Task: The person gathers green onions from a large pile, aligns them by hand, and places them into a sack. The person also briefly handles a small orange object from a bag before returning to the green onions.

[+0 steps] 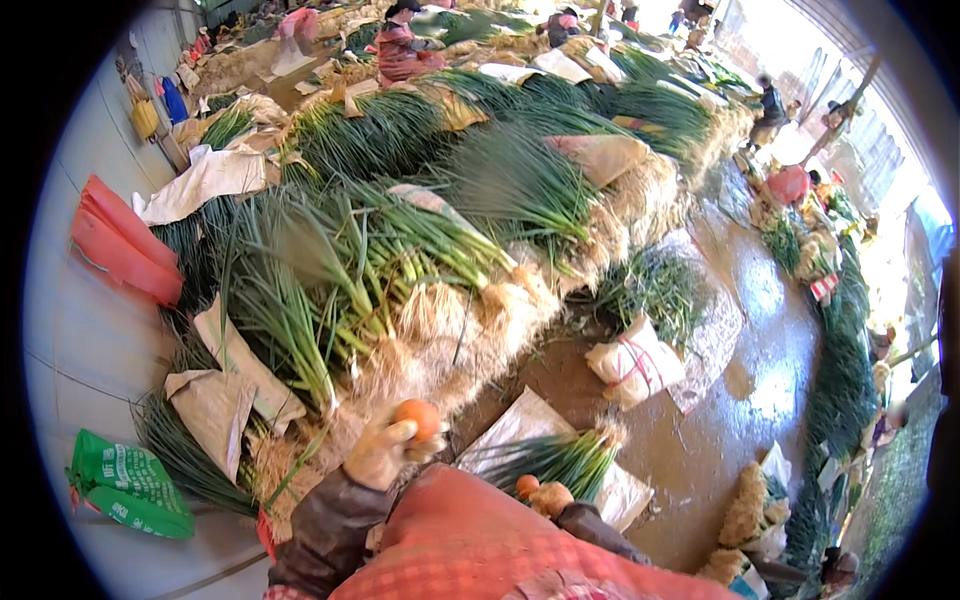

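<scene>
My left hand, in a pale glove, holds up a round orange fruit in front of the root ends of the piled green onions. Lower and to the right, my gloved right hand has a second orange fruit at its fingers. Just beyond that hand, a loose bunch of green onions lies on a pale woven sack on the floor. Dark sleeves cover both forearms, and a red apron fills the space between them.
Long rows of green onions stretch ahead, partly covered with sacks. A tied white bundle and loose leaves lie on the wet floor. A green bag stands at left. A person is among the far rows.
</scene>
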`<state>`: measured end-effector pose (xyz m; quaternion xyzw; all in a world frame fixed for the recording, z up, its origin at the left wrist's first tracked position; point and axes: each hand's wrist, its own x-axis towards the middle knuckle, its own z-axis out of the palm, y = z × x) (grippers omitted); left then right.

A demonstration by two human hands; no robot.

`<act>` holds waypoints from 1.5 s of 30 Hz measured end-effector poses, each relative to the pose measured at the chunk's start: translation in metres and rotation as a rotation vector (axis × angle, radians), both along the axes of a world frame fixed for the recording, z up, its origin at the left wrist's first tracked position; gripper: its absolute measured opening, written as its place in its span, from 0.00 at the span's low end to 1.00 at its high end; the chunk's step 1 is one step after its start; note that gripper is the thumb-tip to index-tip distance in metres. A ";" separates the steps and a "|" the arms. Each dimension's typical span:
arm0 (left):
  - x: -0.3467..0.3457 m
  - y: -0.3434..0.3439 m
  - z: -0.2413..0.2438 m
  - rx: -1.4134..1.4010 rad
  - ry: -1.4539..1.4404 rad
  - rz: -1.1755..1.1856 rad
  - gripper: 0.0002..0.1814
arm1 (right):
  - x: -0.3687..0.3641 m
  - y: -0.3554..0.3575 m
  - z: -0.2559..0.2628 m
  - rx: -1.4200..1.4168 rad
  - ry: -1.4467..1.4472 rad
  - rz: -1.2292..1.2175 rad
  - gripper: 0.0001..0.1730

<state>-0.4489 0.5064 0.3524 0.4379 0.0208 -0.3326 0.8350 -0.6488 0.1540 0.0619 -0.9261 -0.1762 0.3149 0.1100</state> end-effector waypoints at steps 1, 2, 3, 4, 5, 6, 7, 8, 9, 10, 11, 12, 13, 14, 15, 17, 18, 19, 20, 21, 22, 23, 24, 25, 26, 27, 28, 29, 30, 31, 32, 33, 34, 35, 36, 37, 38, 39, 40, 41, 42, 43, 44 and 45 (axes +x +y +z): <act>0.025 -0.030 0.003 -0.003 0.006 -0.048 0.29 | -0.002 -0.013 -0.007 0.050 -0.030 -0.057 0.11; 0.055 -0.061 0.004 -0.102 -0.003 -0.075 0.29 | 0.003 -0.020 -0.003 0.035 -0.006 -0.081 0.11; 0.091 -0.092 -0.001 -0.201 -0.012 -0.107 0.29 | 0.010 -0.028 0.004 0.017 0.017 -0.109 0.11; 0.131 -0.121 -0.006 -0.315 0.012 -0.112 0.30 | 0.019 -0.037 0.009 0.012 0.043 -0.140 0.11; 0.172 -0.151 0.002 -0.341 -0.014 -0.030 0.30 | 0.034 -0.046 0.013 0.029 0.064 -0.160 0.11; 0.215 -0.187 0.007 -0.374 -0.037 0.029 0.30 | 0.046 -0.056 0.017 0.042 0.087 -0.206 0.11; 0.252 -0.214 0.013 -0.317 -0.105 0.193 0.31 | 0.061 -0.067 0.021 0.057 0.105 -0.232 0.10; 0.296 -0.230 0.004 -0.420 -0.041 0.206 0.31 | 0.082 -0.081 0.023 0.062 0.114 -0.255 0.10; 0.341 -0.250 -0.011 -0.532 0.016 0.210 0.32 | 0.101 -0.097 0.026 0.070 0.122 -0.290 0.10; 0.372 -0.272 -0.030 -0.542 0.029 0.337 0.32 | 0.120 -0.111 0.027 0.094 0.140 -0.326 0.10; 0.403 -0.292 -0.048 -0.553 0.040 0.467 0.33 | 0.144 -0.128 0.028 0.111 0.149 -0.362 0.10; 0.421 -0.329 -0.064 -0.569 0.226 0.479 0.30 | 0.160 -0.145 0.033 0.144 0.166 -0.455 0.10; 0.445 -0.343 -0.099 -0.696 0.343 0.602 0.24 | 0.188 -0.164 0.030 0.159 0.186 -0.473 0.10; 0.465 -0.368 -0.141 -0.753 0.419 0.796 0.20 | 0.221 -0.185 0.031 0.174 0.197 -0.516 0.10; 0.472 -0.390 -0.162 -0.726 0.632 0.728 0.17 | 0.250 -0.206 0.031 0.196 0.201 -0.571 0.10; 0.497 -0.429 -0.236 -0.675 0.704 0.904 0.16 | 0.316 -0.255 0.040 0.197 0.199 -0.671 0.10; 0.511 -0.443 -0.273 -0.648 0.729 1.003 0.16 | 0.349 -0.281 0.047 0.191 0.193 -0.693 0.10; 0.518 -0.447 -0.274 -0.603 0.843 0.985 0.18 | 0.373 -0.301 0.047 0.199 0.198 -0.743 0.10; 0.527 -0.434 -0.290 -0.548 0.853 0.869 0.19 | 0.403 -0.324 0.052 0.206 0.196 -0.756 0.10; 0.543 -0.429 -0.299 -0.580 0.847 0.891 0.20 | 0.427 -0.345 0.061 0.214 0.192 -0.764 0.10; 0.562 -0.429 -0.301 -0.541 0.833 0.919 0.20 | 0.450 -0.364 0.070 0.214 0.181 -0.770 0.10; 0.582 -0.428 -0.304 -0.499 0.820 0.945 0.21 | 0.470 -0.382 0.079 0.223 0.177 -0.779 0.10; 0.603 -0.428 -0.305 -0.438 0.798 0.972 0.20 | 0.485 -0.396 0.090 0.234 0.173 -0.782 0.10; 0.634 -0.432 -0.303 -0.390 0.769 0.997 0.19 | 0.501 -0.408 0.099 0.246 0.162 -0.785 0.10; 0.674 -0.434 -0.299 -0.353 0.720 1.005 0.24 | 0.513 -0.418 0.109 0.256 0.157 -0.789 0.10; 0.730 -0.436 -0.272 -0.345 0.630 0.979 0.28 | 0.525 -0.428 0.118 0.261 0.153 -0.784 0.10; 0.791 -0.433 -0.229 -0.347 0.512 0.948 0.34 | 0.535 -0.434 0.125 0.272 0.151 -0.796 0.10; 0.856 -0.426 -0.172 -0.366 0.376 0.914 0.39 | 0.545 -0.441 0.128 0.281 0.152 -0.788 0.10; 0.915 -0.415 -0.103 -0.380 0.238 0.869 0.45 | 0.554 -0.448 0.134 0.295 0.156 -0.788 0.10; 0.956 -0.407 -0.044 -0.353 0.164 0.848 0.50 | 0.565 -0.455 0.136 0.296 0.157 -0.785 0.10; 0.981 -0.406 0.006 -0.294 0.129 0.845 0.56 | 0.571 -0.461 0.137 0.302 0.160 -0.785 0.10; 0.992 -0.409 0.046 -0.156 0.200 0.906 0.53 | 0.575 -0.465 0.137 0.310 0.165 -0.787 0.10; 0.989 -0.414 0.053 -0.061 0.111 0.886 0.50 | 0.577 -0.469 0.136 0.321 0.181 -0.790 0.10; 0.981 -0.418 0.052 0.034 0.022 0.865 0.48 | 0.578 -0.475 0.136 0.326 0.187 -0.794 0.10; 0.971 -0.419 0.043 0.019 0.054 0.839 0.45 | 0.580 -0.480 0.137 0.340 0.194 -0.788 0.10; 0.959 -0.419 0.025 0.001 0.084 0.820 0.42 | 0.585 -0.486 0.137 0.352 0.204 -0.766 0.11; 0.947 -0.416 -0.003 0.032 0.132 0.809 0.39 | 0.590 -0.493 0.136 0.361 0.211 -0.743 0.11; 0.932 -0.416 -0.031 0.061 0.179 0.792 0.37 | 0.594 -0.499 0.134 0.382 0.215 -0.718 0.11; 0.907 -0.425 -0.051 0.085 0.236 0.757 0.36 | 0.596 -0.507 0.133 0.395 0.216 -0.696 0.11; 0.885 -0.425 -0.081 0.117 0.247 0.727 0.36 | 0.602 -0.515 0.131 0.415 0.214 -0.648 0.11; 0.860 -0.429 -0.106 0.084 0.280 0.727 0.35 | 0.607 -0.524 0.131 0.441 0.223 -0.611 0.11; 0.833 -0.434 -0.131 0.050 0.312 0.730 0.34 | 0.613 -0.533 0.128 0.471 0.222 -0.562 0.11; 0.803 -0.448 -0.147 0.082 0.283 0.722 0.34 | 0.616 -0.543 0.126 0.508 0.221 -0.508 0.12; 0.773 -0.467 -0.156 0.114 0.251 0.705 0.33 | 0.617 -0.554 0.123 0.548 0.212 -0.469 0.12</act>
